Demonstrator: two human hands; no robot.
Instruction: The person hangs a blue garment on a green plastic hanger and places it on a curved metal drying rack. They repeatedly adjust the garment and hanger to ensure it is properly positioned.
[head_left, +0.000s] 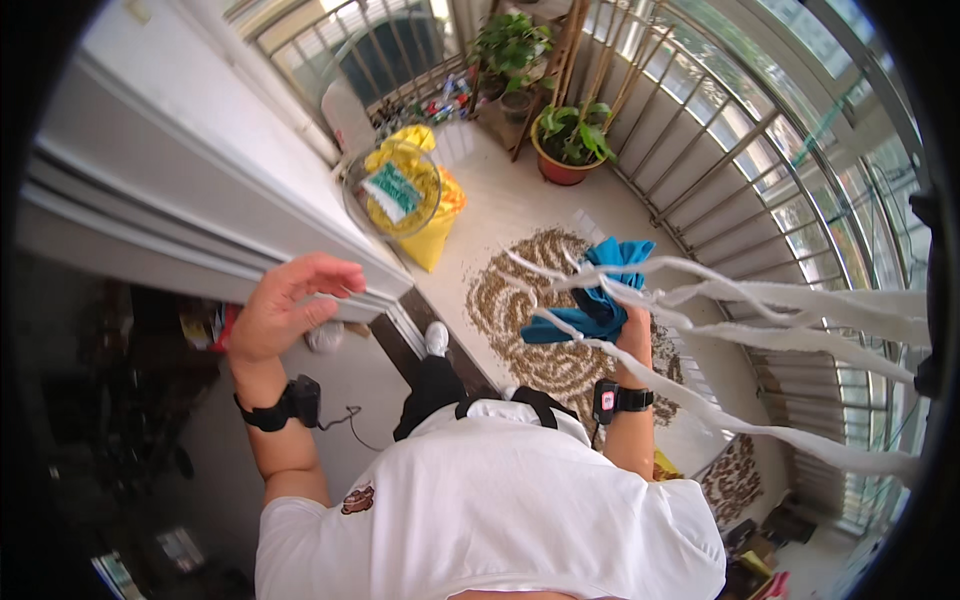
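My right hand (636, 324) grips a bunched blue cloth (616, 289), and most of its fingers are hidden behind the folds. Several knotted white fabric strips (780, 296) cross in front of that hand from the right rim; whether they touch the cloth I cannot tell. Below the cloth, a layer of small brown pieces (510, 315), perhaps seeds or grain, is spread in curved rows on the pale floor. My left hand (296, 300) is raised near the white door frame (360, 270), fingers loosely curved and thumb apart, holding nothing.
A yellow bag (429, 244) stands by the door frame, under a clear round container (394, 191) with a green-and-white packet. Potted plants (566, 150) stand at the far corner. Metal railings (697, 150) line the windows. One white shoe (436, 339) is at the dark threshold (401, 330).
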